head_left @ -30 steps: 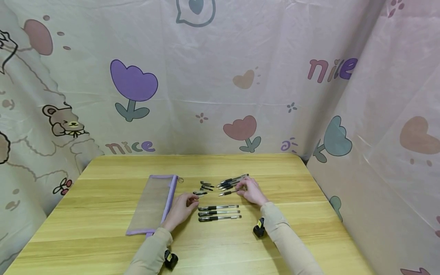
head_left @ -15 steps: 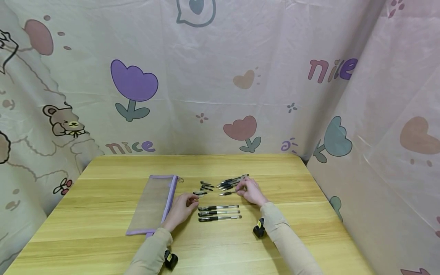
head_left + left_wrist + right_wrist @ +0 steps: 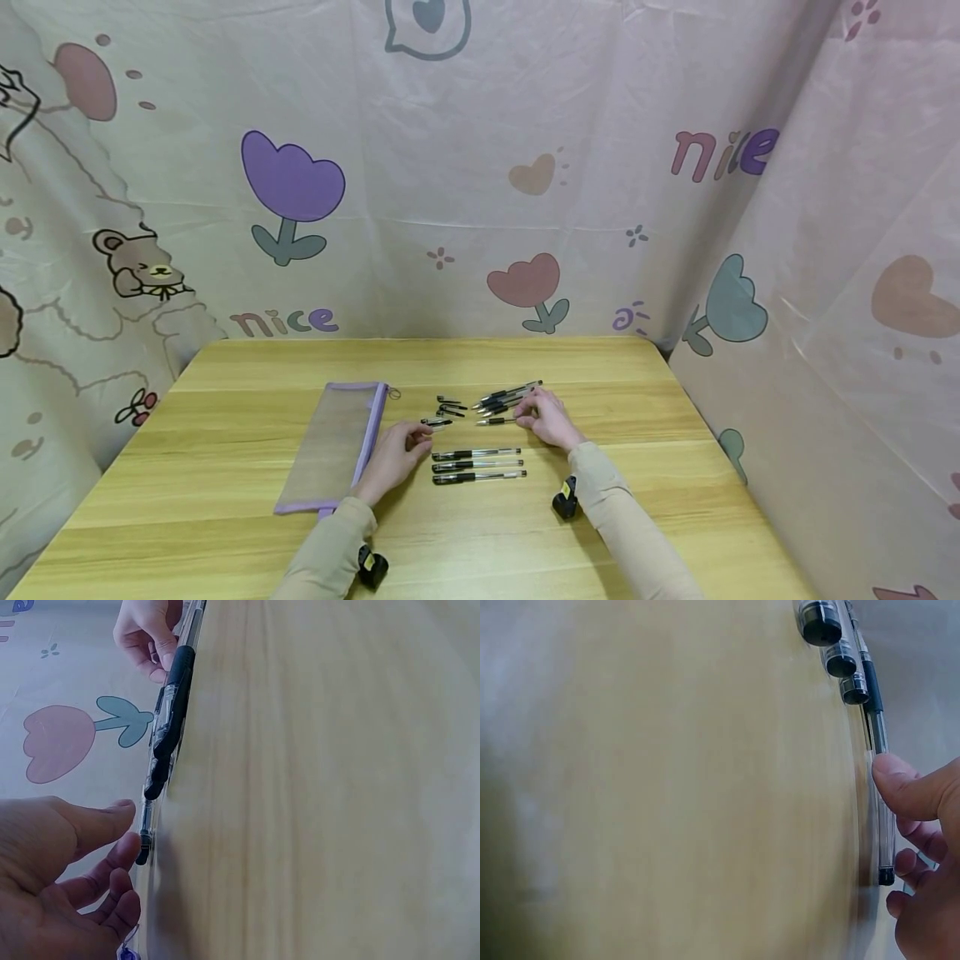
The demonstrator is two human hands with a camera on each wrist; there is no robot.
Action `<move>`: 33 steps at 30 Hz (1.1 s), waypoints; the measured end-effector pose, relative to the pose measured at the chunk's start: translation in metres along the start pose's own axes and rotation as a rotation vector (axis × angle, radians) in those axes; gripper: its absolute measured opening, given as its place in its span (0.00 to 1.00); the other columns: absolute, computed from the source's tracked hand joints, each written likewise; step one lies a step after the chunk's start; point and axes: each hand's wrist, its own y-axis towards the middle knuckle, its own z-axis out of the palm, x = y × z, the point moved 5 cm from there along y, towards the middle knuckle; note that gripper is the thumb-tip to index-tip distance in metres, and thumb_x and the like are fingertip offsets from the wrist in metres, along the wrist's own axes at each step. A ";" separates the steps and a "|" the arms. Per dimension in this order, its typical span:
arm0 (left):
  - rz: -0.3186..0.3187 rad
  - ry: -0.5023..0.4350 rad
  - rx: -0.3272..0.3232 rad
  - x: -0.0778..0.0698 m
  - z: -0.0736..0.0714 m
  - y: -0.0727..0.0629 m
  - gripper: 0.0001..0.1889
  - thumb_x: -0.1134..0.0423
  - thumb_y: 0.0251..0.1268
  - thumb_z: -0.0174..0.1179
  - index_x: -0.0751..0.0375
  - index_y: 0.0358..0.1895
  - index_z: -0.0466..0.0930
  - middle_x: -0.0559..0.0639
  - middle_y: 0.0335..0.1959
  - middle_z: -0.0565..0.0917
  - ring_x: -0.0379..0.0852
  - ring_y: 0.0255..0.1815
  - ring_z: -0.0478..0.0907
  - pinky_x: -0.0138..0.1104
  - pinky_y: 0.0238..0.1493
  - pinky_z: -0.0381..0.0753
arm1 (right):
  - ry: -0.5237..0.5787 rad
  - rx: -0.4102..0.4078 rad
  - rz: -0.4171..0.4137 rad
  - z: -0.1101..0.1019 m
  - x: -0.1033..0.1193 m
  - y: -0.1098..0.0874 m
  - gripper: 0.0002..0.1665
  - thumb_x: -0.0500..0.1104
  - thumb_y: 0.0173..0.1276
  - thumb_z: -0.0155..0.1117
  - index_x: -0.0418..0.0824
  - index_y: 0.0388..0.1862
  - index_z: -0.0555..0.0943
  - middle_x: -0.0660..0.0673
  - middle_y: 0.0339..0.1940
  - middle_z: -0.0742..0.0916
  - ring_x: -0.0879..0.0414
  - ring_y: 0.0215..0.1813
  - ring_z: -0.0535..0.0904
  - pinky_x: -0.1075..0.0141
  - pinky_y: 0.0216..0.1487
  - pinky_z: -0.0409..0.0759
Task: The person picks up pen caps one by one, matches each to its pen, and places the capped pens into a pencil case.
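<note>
My right hand (image 3: pixel 551 418) pinches the back end of an uncapped black gel pen (image 3: pixel 495 422), whose tip points left. In the right wrist view the thumb lies along the clear barrel (image 3: pixel 886 832). My left hand (image 3: pixel 393 457) rests low over the table, thumb and forefinger parted, with the fingertips right beside a black pen cap (image 3: pixel 437 422). Several more caps (image 3: pixel 452 408) lie just behind that one. Beyond the held pen is a loose bunch of uncapped pens (image 3: pixel 504 397), tips to the left. Three capped pens (image 3: pixel 477 466) lie in a row nearer to me.
A mesh zipper pouch (image 3: pixel 330 446) with purple edging lies flat at the left, partly beside my left forearm. Black wrist cameras (image 3: pixel 372 568) sit on both sleeves. A printed curtain (image 3: pixel 420 183) hangs around the wooden table (image 3: pixel 600 367).
The pen in my right hand has turned slightly, so its tip sits a little farther back and it lies more level across the view. Both hands stay nearly still.
</note>
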 end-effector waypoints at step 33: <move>0.006 0.021 -0.115 0.001 -0.001 0.014 0.14 0.73 0.53 0.73 0.65 0.45 0.86 0.59 0.43 0.87 0.55 0.45 0.81 0.50 0.51 0.79 | 0.008 -0.024 0.008 -0.008 0.013 -0.012 0.04 0.37 0.64 0.70 0.47 0.34 0.85 0.46 0.45 0.83 0.45 0.58 0.75 0.45 0.63 0.66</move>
